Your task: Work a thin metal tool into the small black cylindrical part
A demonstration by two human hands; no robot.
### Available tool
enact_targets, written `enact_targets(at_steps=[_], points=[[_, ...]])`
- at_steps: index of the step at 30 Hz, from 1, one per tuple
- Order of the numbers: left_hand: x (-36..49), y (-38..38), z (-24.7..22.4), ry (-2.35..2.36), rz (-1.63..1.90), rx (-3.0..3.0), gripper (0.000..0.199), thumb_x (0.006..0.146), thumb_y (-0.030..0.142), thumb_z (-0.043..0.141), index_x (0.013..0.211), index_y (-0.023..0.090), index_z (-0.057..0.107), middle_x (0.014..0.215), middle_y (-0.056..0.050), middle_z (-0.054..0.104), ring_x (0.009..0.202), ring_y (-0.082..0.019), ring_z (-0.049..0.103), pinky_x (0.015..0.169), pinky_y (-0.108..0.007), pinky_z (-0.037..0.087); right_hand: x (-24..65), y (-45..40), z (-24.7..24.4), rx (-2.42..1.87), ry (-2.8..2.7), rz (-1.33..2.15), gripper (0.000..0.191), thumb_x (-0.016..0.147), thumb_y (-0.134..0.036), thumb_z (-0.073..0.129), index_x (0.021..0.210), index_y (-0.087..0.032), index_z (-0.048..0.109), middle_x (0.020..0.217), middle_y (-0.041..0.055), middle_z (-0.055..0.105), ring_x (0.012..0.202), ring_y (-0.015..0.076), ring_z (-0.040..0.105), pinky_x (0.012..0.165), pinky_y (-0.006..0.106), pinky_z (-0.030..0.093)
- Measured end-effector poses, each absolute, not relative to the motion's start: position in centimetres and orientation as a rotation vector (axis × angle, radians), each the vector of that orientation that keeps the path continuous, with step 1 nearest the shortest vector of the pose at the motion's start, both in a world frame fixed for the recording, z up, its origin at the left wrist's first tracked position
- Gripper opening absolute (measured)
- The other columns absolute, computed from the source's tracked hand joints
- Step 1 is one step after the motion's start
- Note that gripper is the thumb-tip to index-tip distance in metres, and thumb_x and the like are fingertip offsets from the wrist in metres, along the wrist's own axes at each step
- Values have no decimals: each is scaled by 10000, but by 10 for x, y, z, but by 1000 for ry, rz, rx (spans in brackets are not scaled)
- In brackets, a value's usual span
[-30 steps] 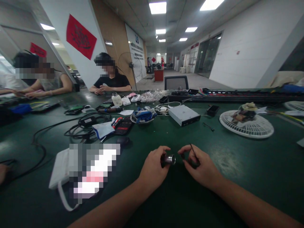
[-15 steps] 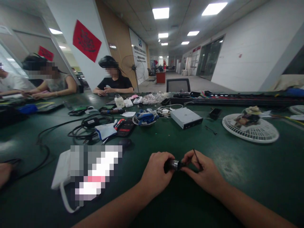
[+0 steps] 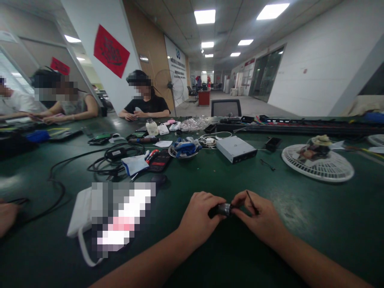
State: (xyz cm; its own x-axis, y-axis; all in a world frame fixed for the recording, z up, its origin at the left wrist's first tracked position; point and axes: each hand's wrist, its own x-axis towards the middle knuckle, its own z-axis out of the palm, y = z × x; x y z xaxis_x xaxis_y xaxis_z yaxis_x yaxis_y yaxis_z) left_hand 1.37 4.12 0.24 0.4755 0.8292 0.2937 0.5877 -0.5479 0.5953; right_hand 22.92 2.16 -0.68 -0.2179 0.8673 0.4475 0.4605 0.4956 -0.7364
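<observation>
My left hand [image 3: 201,216] grips a small metal cylinder [image 3: 224,209] with a dark end, low over the green work table. My right hand [image 3: 255,212] pinches a thin dark pick [image 3: 252,201], whose tip points up and away from the cylinder. The fingers of my right hand touch the cylinder's right end. Much of the cylinder is hidden by my fingers, and I cannot tell what lies inside it.
A white fan grille [image 3: 318,168] lies to my right. Ahead stand a silver drive box [image 3: 236,149] and a bowl with blue parts [image 3: 181,149]. Black cables [image 3: 115,154] coil to the left, beside a pixelated white package [image 3: 120,216]. A co-worker [image 3: 145,105] sits across the table.
My hands have come together, closing the gap between them. The cylinder has moved right, from my left hand's fingertips to touch my right fingers. The whole view has shifted slightly.
</observation>
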Motion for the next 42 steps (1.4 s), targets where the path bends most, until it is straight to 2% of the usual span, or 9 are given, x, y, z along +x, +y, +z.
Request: enact_targets(at_steps=[10,16,20,24,29,34,38,42], points=[[13,42,0,1138,815,2323,372,763,177,807,1105,286,708,1059,15,746,1008,-213,632,927,-408,406,231,22,-10,-1118,-1893,562,442,876,-214,655,608,-228,304,821,34,733,787,183,717,652,291,511],[14,42,1,1108,827,2369,336,794,140,766,1092,290,721,1027,19,743,990,-193,623,935,-396,400,231,24,-13,-1162,-1950,417,339,866,-211,663,642,-223,409,693,-5,604,688,156,635,636,280,477],[14,40,2,1079,853,2449,335,821,124,727,1099,311,729,1005,16,725,991,-190,606,927,-390,399,231,25,-13,-1181,-2013,396,317,827,-155,642,638,-222,397,764,3,620,674,141,598,622,271,454],[13,40,2,1069,858,2448,346,811,94,707,1098,287,719,1034,0,717,1013,-196,603,953,-399,397,229,23,-9,-1261,-2057,372,305,826,-184,660,669,-222,401,761,-10,597,640,129,556,605,270,424],[14,38,5,1093,835,2348,338,780,94,691,1078,251,674,1036,-1,712,1008,-206,607,970,-416,399,226,21,-5,-1435,-2014,486,179,847,-284,671,859,-229,500,717,-39,595,581,131,546,544,265,406],[14,37,5,1369,859,2122,317,719,64,631,993,220,609,1002,-30,663,997,-237,574,854,-377,448,225,19,-2,-1387,-1970,546,248,893,-273,605,1118,-231,508,862,-10,665,643,137,616,590,274,461],[14,38,5,1498,889,2014,271,741,105,620,978,228,572,990,-27,650,998,-240,568,842,-371,446,227,19,-1,-1335,-1999,469,92,921,-237,547,999,-231,594,807,-6,662,653,139,622,603,275,468],[14,39,6,1563,890,2011,243,765,132,613,980,233,562,974,-25,650,992,-243,569,870,-388,438,229,18,-3,-1248,-2009,394,68,888,-219,583,919,-222,643,745,-11,648,614,128,604,570,258,450]])
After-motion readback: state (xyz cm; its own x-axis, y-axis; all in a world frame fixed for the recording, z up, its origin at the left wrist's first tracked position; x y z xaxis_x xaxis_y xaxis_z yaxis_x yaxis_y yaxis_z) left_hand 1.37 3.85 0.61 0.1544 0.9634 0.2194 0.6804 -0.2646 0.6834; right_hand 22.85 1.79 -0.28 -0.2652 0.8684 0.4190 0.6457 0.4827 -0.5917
